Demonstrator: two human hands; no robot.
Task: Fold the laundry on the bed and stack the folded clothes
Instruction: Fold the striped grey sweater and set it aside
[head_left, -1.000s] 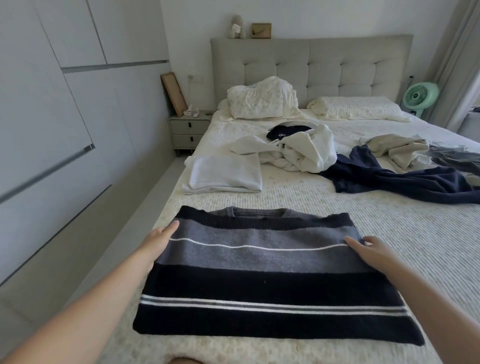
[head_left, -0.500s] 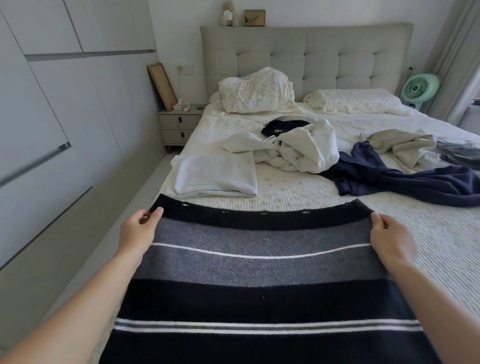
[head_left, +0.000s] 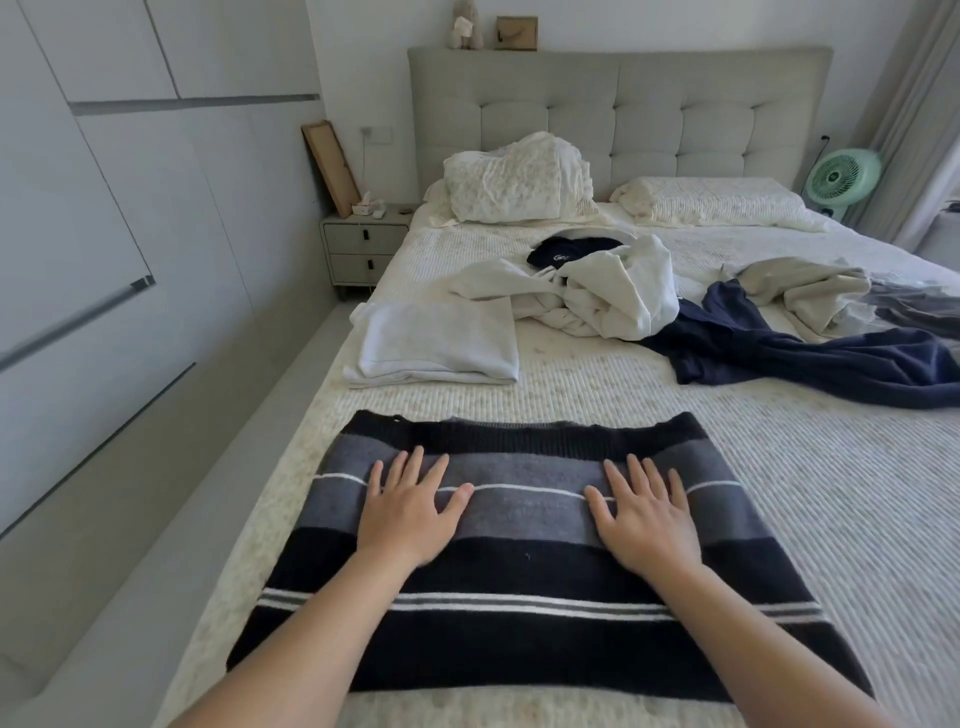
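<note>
The striped sweater (head_left: 530, 540) lies folded flat on the near end of the bed (head_left: 779, 493), and the left hand (head_left: 410, 512) and right hand (head_left: 647, 519) press on it with fingers spread wide, probably to smooth it before stacking.

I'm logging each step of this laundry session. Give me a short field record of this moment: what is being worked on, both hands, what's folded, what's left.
item in work: striped sweater, lying flat on the bed
left hand: flat, fingers spread, pressing on the sweater
right hand: flat, fingers spread, pressing on the sweater
already folded: white garment, beyond the sweater
still unfolded: cream hoodie, navy garment, beige garment
stack: sweater not yet on the white garment
</note>
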